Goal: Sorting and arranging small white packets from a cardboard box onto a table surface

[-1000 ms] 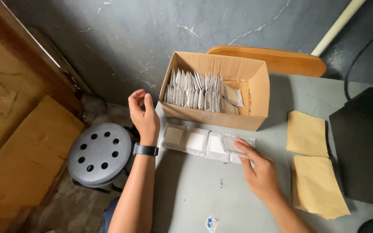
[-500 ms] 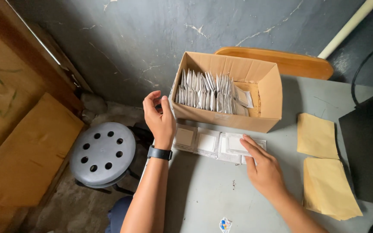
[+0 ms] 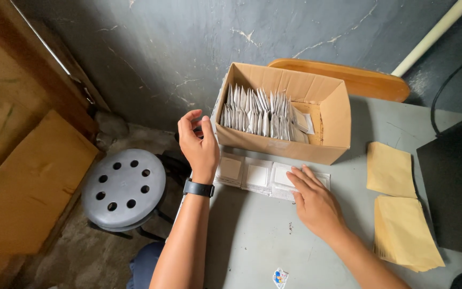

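My left hand [image 3: 199, 145] is now lifting off the table edge, fingers loosely curled, holding nothing; earlier it was lower, beside the packets. My right hand [image 3: 312, 199] is staying flat, pressing the strip of packets [image 3: 258, 175] at frame centre, below the cardboard box [image 3: 295, 115]. Counting: three clear packets, two envelope stacks [image 3: 399, 208], one stool [image 3: 124, 187].

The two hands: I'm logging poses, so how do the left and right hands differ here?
The left hand is raised at the cardboard box's left end, fingers curled; the right hand lies flat, palm down, on the row of clear packets. The left wrist wears a black band; the right is bare. Both are bare hands.
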